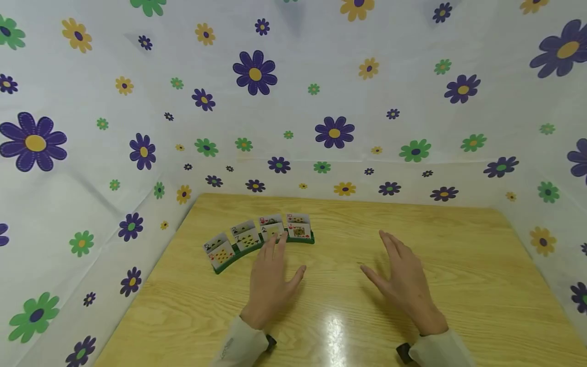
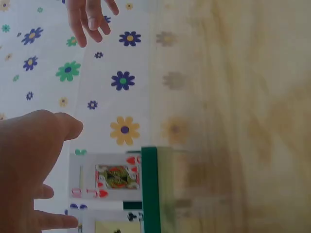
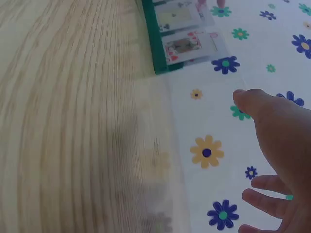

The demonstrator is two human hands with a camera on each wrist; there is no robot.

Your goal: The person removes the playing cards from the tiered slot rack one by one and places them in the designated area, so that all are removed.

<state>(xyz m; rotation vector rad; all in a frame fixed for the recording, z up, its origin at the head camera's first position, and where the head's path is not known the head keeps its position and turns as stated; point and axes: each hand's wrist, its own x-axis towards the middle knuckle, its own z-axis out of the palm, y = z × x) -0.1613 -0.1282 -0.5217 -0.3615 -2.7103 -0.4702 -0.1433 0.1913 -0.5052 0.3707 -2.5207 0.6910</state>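
A curved green card holder (image 1: 313,237) stands on the wooden table, with playing cards upright in it in two rows. The jack of hearts (image 1: 299,231) is in front at the right end, a red ten behind it. Beside it, an ace of clubs (image 2: 116,225) is partly covered by fingers in the head view. Further left are a black seven (image 1: 248,239) and a red-suited card (image 1: 222,255). My left hand (image 1: 270,278) hovers by the holder, fingers extended and holding nothing. Over the table to the right, my right hand (image 1: 405,280) is likewise spread, thumb apart, without anything in it.
The wooden table (image 1: 357,326) meets a white cloth with printed flowers (image 1: 298,102) at the back and both sides. Each wrist wears a dark band, the left one (image 1: 271,342) and the right one (image 1: 404,352) at the sleeve cuffs.
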